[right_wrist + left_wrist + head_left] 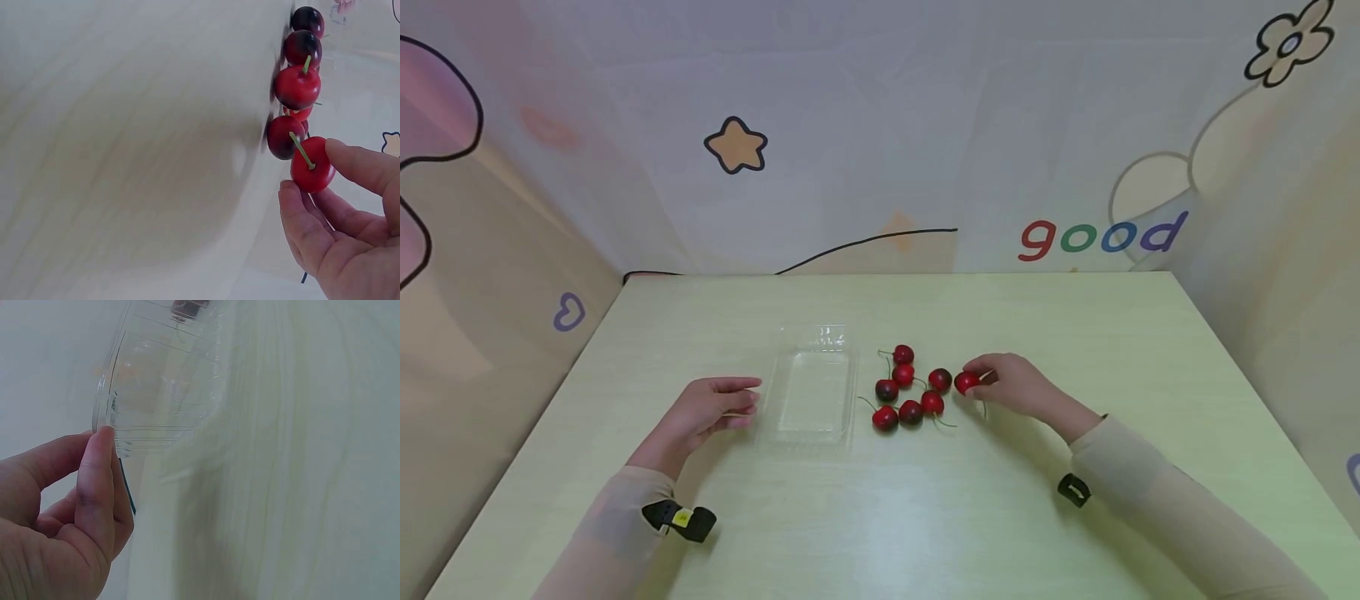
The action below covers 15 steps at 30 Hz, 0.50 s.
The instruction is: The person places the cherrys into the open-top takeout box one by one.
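Observation:
My right hand (1011, 383) pinches a bright red cherry (312, 165) between thumb and fingertips, its green stem pointing away from the palm. Just left of that hand, several more cherries (885, 418), some bright red and some dark, lie grouped on the table. A clear plastic container (815, 440) sits left of the cherries. My left hand (703, 414) is at the container's left side, its fingers nearly straight. In the left wrist view, the fingertips (103, 434) are right at the rim of the container.
The pale wood-grain table (880, 517) extends around the container and cherries. A printed cloth backdrop (880, 125) rises behind the table's far edge and along both sides. Dark devices are strapped at the left wrist (681, 518) and right wrist (1073, 490).

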Each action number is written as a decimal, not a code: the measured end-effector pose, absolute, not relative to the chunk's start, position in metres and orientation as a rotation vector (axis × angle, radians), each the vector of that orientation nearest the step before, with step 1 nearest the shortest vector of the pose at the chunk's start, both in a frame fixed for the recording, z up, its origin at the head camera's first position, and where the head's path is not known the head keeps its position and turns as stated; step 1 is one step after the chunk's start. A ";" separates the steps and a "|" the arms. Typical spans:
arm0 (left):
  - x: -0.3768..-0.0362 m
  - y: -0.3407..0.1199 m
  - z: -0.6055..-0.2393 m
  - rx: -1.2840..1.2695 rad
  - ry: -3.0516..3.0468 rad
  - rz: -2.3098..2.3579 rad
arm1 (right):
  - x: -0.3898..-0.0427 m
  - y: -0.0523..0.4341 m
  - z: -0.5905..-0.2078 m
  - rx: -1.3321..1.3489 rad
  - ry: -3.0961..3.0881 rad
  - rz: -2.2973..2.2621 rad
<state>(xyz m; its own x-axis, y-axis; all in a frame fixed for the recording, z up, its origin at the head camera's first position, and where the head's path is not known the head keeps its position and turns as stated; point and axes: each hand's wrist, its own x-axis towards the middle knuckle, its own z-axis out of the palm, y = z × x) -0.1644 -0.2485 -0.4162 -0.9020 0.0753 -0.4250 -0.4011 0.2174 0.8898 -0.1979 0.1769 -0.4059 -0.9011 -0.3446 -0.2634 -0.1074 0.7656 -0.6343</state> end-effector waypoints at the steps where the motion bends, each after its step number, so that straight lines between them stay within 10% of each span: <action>1: -0.164 -0.248 -0.416 -0.302 2.119 1.730 | -0.198 0.177 -0.404 -0.350 2.593 -0.903; 15: -0.166 -0.246 -0.416 -0.295 2.098 1.749 | -0.200 0.177 -0.381 -0.468 2.602 -0.878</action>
<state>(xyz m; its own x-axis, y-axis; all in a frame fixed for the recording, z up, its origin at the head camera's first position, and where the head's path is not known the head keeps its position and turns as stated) -0.1664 -0.2465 -0.4158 -0.9012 0.0869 -0.4245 -0.4020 0.1981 0.8939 -0.2004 0.1769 -0.3809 -0.8825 -0.4141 -0.2229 -0.1942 0.7527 -0.6291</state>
